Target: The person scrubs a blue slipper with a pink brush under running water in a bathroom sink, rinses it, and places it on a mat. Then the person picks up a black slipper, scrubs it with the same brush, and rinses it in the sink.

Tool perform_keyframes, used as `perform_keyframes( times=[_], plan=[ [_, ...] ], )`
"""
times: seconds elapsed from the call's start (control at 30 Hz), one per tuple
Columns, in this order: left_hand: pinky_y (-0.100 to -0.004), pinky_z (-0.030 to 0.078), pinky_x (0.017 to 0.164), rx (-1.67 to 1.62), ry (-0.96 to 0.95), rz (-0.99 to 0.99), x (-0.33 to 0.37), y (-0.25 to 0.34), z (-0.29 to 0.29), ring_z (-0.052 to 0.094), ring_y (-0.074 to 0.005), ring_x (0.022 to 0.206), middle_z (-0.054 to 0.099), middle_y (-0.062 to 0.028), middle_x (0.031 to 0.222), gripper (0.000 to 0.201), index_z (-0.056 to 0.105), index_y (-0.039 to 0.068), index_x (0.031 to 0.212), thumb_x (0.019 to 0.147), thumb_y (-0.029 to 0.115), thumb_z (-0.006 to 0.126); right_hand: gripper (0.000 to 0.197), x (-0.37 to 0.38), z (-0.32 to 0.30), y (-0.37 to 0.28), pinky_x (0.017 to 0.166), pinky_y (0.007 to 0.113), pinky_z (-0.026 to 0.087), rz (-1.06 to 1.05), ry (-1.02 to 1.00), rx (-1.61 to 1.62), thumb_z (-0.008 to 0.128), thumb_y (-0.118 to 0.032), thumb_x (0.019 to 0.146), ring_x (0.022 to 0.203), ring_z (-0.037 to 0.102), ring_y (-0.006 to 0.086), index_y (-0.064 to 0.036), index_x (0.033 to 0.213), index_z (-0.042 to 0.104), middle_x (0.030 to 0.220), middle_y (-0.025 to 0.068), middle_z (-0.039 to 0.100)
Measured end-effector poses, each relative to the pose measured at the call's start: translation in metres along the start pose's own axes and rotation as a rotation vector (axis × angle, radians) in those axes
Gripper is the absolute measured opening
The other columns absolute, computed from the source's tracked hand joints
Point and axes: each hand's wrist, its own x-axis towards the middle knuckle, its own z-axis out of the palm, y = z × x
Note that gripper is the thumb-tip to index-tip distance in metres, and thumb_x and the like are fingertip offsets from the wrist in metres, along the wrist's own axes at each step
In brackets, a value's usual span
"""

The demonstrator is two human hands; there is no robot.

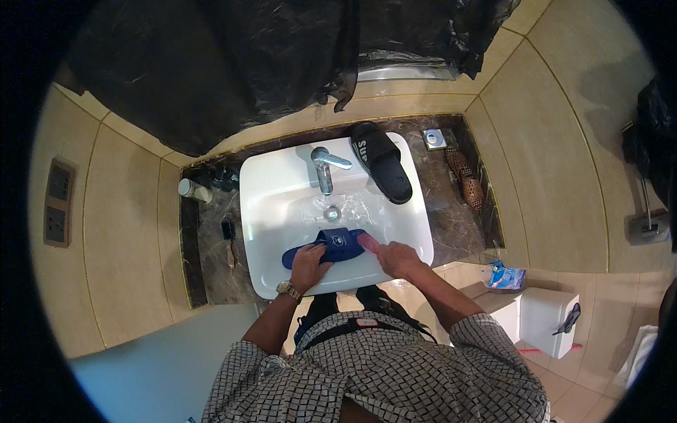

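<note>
The right hand [398, 260] is clamping and half hiding a pink brush [368, 243]; leftward, the left hand [309, 268] is gripping a rounded blue slipper [340, 244].

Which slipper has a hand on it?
The blue slipper: the left hand holds it. The black slipper lies beside the tap, untouched.

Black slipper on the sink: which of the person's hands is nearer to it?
Right. The right hand, holding a pink tool, is below the black slipper in the picture; the left hand is farther off, down to its left, on the blue slipper.
</note>
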Motion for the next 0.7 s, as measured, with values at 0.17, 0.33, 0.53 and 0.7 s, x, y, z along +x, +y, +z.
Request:
perform_keyframes(
  times=[0.17,0.33,0.53,0.7],
  plan=[
    [-0.0507,0.053,0.094,0.036,-0.102,0.041,0.005,-0.008,0.005,0.067,-0.0415,0.097,0.072,-0.0165,0.098,0.03,0.066,0.002,0.093,0.079,0.025,0.081,0.045,0.011,-0.003,-0.013,0.089,0.053,0.057,-0.055,-0.039,-0.053,0.049,-0.015,0.1,0.106,0.07,0.0432,-0.0229,0.144,0.048,0.111,0.027,0.07],
    [-0.0501,0.053,0.096,-0.031,-0.18,-0.008,0.004,-0.012,0.007,0.068,-0.0406,0.095,0.072,-0.0161,0.092,0.023,0.064,0.004,0.082,0.081,0.022,0.077,0.056,0.064,0.018,-0.011,0.09,0.052,0.057,-0.008,-0.018,-0.028,0.052,-0.011,0.097,0.109,0.071,0.0424,-0.027,0.15,0.044,0.118,0.0268,0.069],
    [-0.0529,0.051,0.099,0.091,-0.037,0.042,-0.005,-0.009,0.016,0.067,-0.0368,0.102,0.072,-0.0141,0.099,0.018,0.066,0.005,0.085,0.086,0.021,0.073,0.06,0.013,-0.01,-0.03,0.09,0.051,0.058,-0.006,-0.07,-0.045,0.054,-0.012,0.097,0.108,0.071,0.0423,-0.0273,0.154,0.041,0.117,0.0253,0.069],
    [-0.0529,0.046,0.106,0.041,-0.235,0.011,-0.001,-0.015,0.013,0.063,-0.0393,0.118,0.072,-0.0155,0.121,0.018,0.07,0.004,0.095,0.089,0.021,0.072,0.069,0.08,0.041,-0.002,0.092,0.051,0.057,0.074,0.135,-0.075,0.048,-0.011,0.1,0.109,0.069,0.0435,-0.0359,0.161,0.027,0.117,0.0274,0.069]
  ],
)
